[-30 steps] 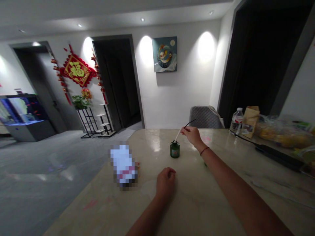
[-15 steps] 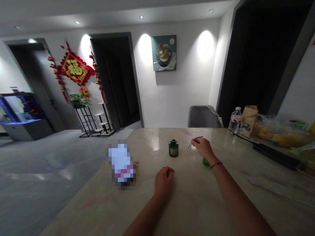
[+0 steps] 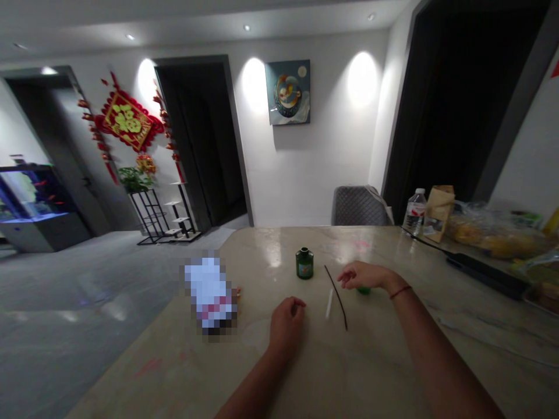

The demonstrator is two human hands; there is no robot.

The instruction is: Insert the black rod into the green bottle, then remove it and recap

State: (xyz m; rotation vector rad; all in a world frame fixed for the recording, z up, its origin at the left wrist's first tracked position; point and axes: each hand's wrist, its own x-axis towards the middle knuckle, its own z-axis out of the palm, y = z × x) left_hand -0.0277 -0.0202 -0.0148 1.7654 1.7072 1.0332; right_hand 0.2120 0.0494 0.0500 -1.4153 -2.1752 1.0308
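A small dark green glass bottle (image 3: pixel 304 265) with a narrow open neck and a label stands upright on the table. A thin dark stick (image 3: pixel 337 299) is to its right, with a pale narrow strip, perhaps a reflection, beside it. My right hand (image 3: pixel 362 275) hovers just right of the stick, its fingers loosely bent and apart, holding nothing. Partly hidden below that hand is a bright green object (image 3: pixel 364 290), whose kind I cannot make out. My left hand (image 3: pixel 287 326) rests on the table in front of the bottle, fingers curled in and nothing seen in them.
A blurred-out pale object (image 3: pixel 209 294) lies at the table's left. On the right are a black elongated device (image 3: pixel 484 274) with a cable, a water bottle (image 3: pixel 414 210), a paper bag (image 3: pixel 438 213) and plastic bags (image 3: pixel 493 230). A grey chair (image 3: pixel 361 205) stands behind the table.
My right hand has let go of the dark stick, which now lies left of its fingertips. That hand has come lower and nearer. My left hand stays nearly still.
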